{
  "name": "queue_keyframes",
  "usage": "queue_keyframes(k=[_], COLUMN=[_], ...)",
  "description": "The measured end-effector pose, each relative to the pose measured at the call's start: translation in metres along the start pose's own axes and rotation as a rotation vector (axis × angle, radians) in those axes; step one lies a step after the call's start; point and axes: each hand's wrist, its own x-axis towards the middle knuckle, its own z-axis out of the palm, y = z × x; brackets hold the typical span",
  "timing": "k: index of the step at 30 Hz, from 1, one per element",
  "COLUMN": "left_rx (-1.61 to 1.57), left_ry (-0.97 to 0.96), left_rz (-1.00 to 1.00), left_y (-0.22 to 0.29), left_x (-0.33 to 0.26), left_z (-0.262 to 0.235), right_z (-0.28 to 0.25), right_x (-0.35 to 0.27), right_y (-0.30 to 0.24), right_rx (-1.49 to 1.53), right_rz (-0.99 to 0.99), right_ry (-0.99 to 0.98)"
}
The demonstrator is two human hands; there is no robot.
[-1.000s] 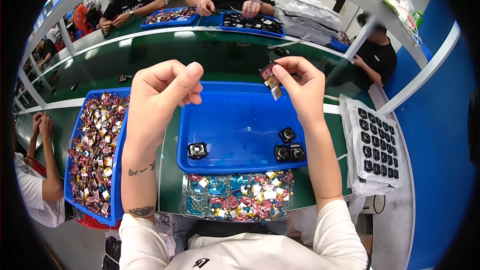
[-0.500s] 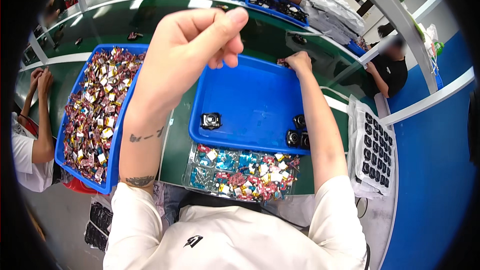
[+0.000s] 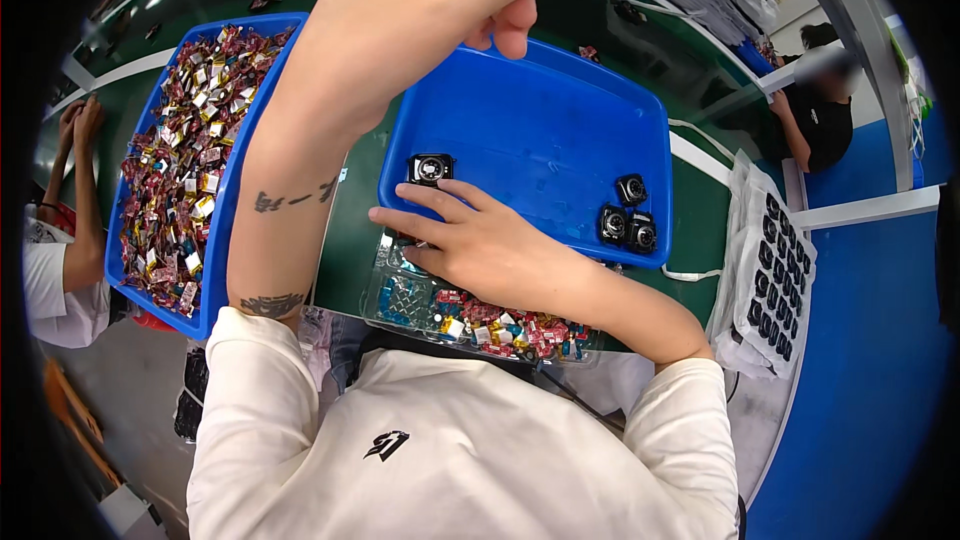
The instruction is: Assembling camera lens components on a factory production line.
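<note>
Raised close to the camera, the left hand (image 3: 440,10) is pinched shut, thumb against curled fingers, and whether anything small sits in that pinch cannot be told. Lower down, the right hand (image 3: 480,245) lies open and flat, palm down, fingers spread over the near rim of the blue tray (image 3: 540,130) and the clear box (image 3: 440,315) in front of it, its fingertips just beside a small black round part (image 3: 430,169). Going from big to small: the green counter (image 3: 355,240) is smooth and matte; the long blue bin (image 3: 230,210) on the left is hard plastic heaped with shiny, crinkled red and gold packets; the blue tray is slick and shallow, so a nudge from the reaching fingers could send the round part skating away. Thin transparent plastic forms the clear box, which overhangs the counter's near edge, and the weight of the resting palm could tip it and spill its mixed pieces. Three more black parts (image 3: 628,218) sit clustered at the tray's right side, squat, lens-like cylinders that look easy to knock together.
</note>
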Motion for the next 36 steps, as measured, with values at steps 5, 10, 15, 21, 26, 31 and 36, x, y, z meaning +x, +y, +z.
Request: queue_keyframes(k=[5, 10, 15, 21, 26, 31, 36], left_rx=[-0.043, 0.225, 0.149, 0.209, 0.366, 0.331, 0.250], left_ry=[0.045, -0.031, -0.144, -0.198, -0.272, -0.186, -0.209], left_rz=[-0.021, 0.148, 0.090, 0.032, 0.028, -0.094, -0.073], left_y=[0.001, -0.015, -0.010, -0.011, -0.001, -0.007, -0.015], left_x=[-0.001, 0.006, 0.004, -0.003, -0.009, -0.006, -0.005], left_z=[0.001, -0.008, 0.000, 0.004, 0.016, 0.023, 0.022], right_z=[-0.006, -0.017, -0.054, -0.085, -0.097, -0.100, -0.104], right_x=[-0.001, 0.003, -0.010, -0.035, -0.044, -0.047, -0.048], right_y=[0.002, 0.007, 0.015, 0.032, 0.038, 0.041, 0.043], right_rx=[0.031, -0.095, 0.673, 1.461, 1.367, 1.306, 1.273], right_rz=[0.013, 0.014, 0.239, 0.445, 0.423, 0.385, 0.369], right_ry=[-0.011, -0.029, 0.202, 0.700, 0.946, 1.017, 0.953])
